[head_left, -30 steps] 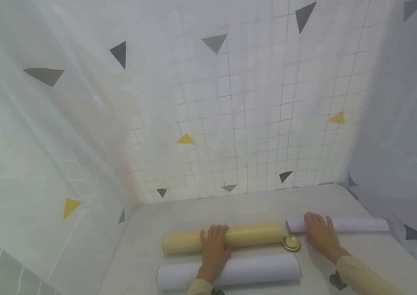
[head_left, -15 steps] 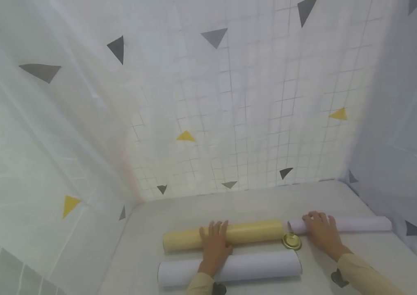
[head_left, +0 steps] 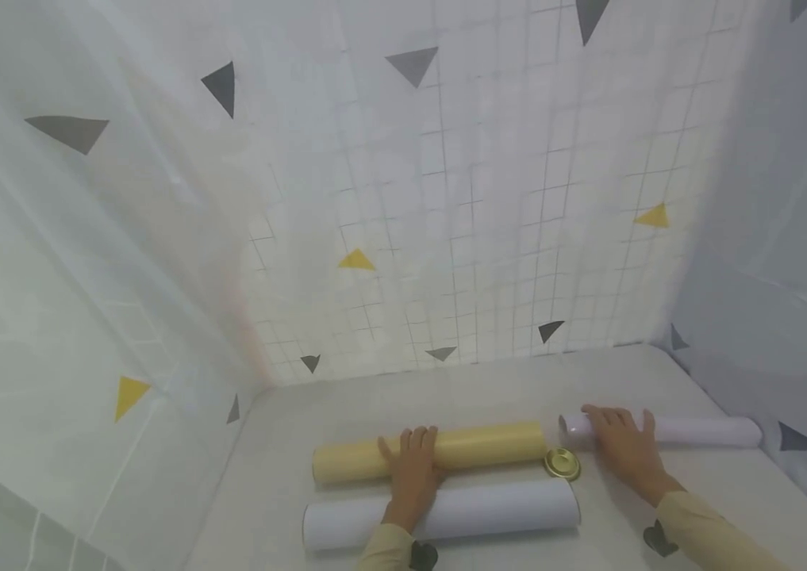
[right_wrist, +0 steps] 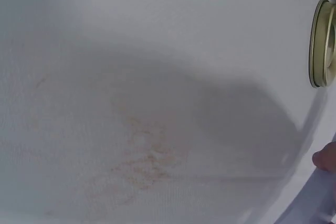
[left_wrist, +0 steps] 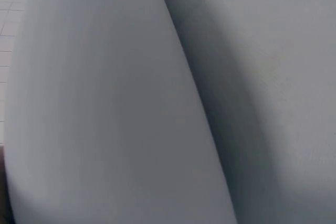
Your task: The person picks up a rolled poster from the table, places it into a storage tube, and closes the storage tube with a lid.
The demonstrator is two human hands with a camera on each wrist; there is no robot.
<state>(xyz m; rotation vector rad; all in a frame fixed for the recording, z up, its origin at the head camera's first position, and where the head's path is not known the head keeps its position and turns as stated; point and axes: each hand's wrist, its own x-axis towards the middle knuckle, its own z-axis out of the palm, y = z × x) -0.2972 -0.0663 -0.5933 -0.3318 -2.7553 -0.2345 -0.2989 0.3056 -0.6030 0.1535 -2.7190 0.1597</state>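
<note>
Across a yellow tube (head_left: 492, 446) in the head view, my left hand (head_left: 413, 474) rests with its fingers spread over the top. Closer to me, a thicker white tube (head_left: 503, 510) passes under my left wrist; its side fills much of the left wrist view. At the right, my right hand (head_left: 626, 450) holds a thin pale-lilac tube (head_left: 699, 431) near its left end, fingers bent over the far side. A fingertip (right_wrist: 326, 157) shows against that tube at the right wrist view's edge. Between the tubes lies a round gold lid (head_left: 562, 464).
The white table (head_left: 346, 404) has a rounded far right corner. Pale sheeting (head_left: 460, 230) with grid lines and printed triangles rises behind it, with more sheeting at both sides. Brownish smudges (right_wrist: 147, 156) mark the surface in the right wrist view.
The lilac tube has slid slightly right along with my right hand, and its left end shows more. My left hand stays on the yellow tube. The head view has tilted a little.
</note>
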